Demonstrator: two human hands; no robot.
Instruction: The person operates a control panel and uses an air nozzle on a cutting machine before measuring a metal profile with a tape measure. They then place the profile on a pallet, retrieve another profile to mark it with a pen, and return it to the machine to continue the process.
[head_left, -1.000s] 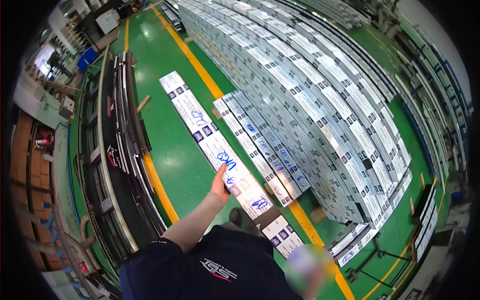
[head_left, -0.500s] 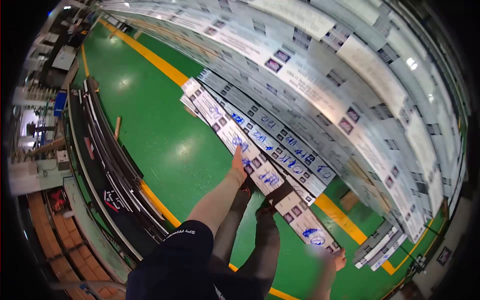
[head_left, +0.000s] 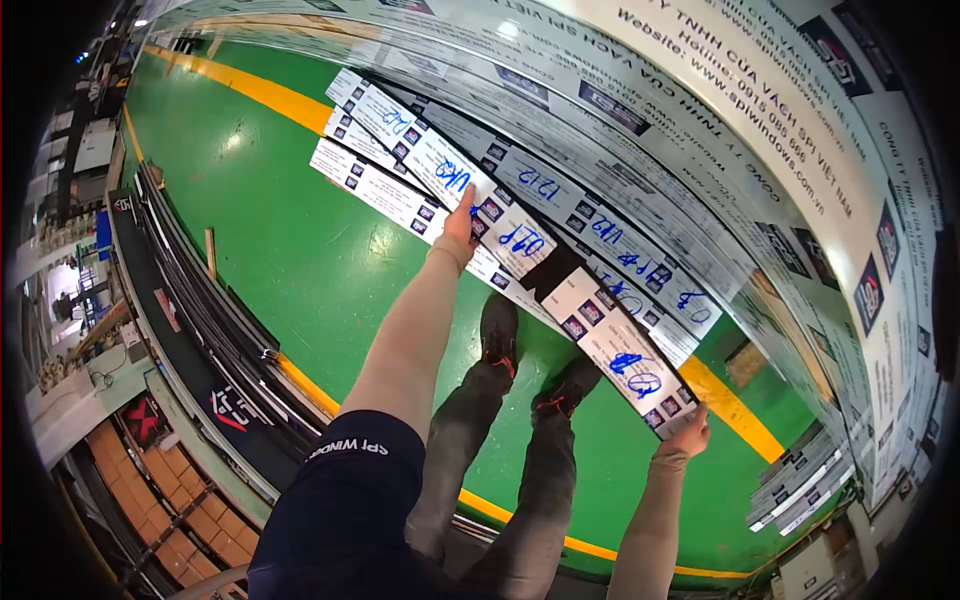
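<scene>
A long profile bar (head_left: 625,350), covered in white printed film with blue handwriting, lies slantwise across the middle of the view. A black band (head_left: 553,271) goes round it. My left hand (head_left: 458,236) is closed on its near edge, past the middle. At the bar's near right end, my right hand (head_left: 688,433) is wrapped round the corner. Below my left hand, another white-filmed bar (head_left: 385,190) shows underneath, at a slightly different angle. Beyond the held bar lie more filmed profiles (head_left: 550,188) with blue writing. My fingers' undersides are hidden.
A tall stack of film-wrapped profiles (head_left: 740,120) fills the right side. Shorter profiles (head_left: 800,485) lie at lower right. Dark profiles (head_left: 215,310) lie along a rack at left, near brown boxes (head_left: 190,490). The green floor (head_left: 270,190) has yellow lines (head_left: 255,92).
The held bar and both hands sit higher in view, as the camera view has shifted. More of the white bar underneath now shows at the left. Both hands still grip the bar.
</scene>
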